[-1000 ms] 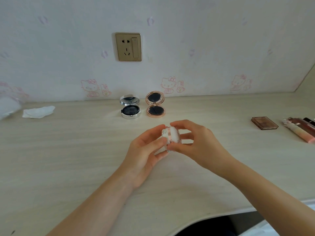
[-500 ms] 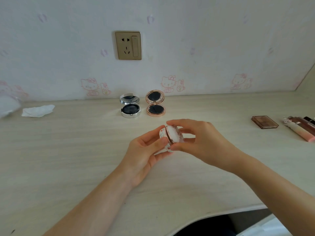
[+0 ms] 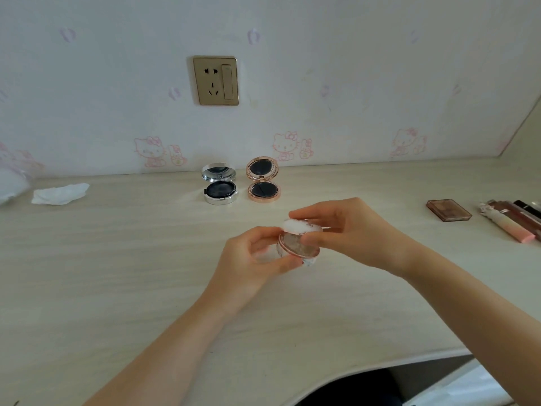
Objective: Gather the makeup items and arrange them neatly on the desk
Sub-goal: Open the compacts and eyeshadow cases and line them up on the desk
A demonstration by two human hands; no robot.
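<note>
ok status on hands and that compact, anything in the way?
Left hand grips compact base; right hand pinches its lid, part open. Held above desk. Two open compacts stand behind, apart. Nothing in the way.

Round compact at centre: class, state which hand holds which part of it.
Left hand grips the round compact's base by its sides; right hand pinches its raised white lid at the edge.

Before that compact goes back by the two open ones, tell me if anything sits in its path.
Nothing visible does. Both hands hold the round compact above bare desk; the stretch toward the silver compact and rose-gold compact shows only desk surface.
</note>
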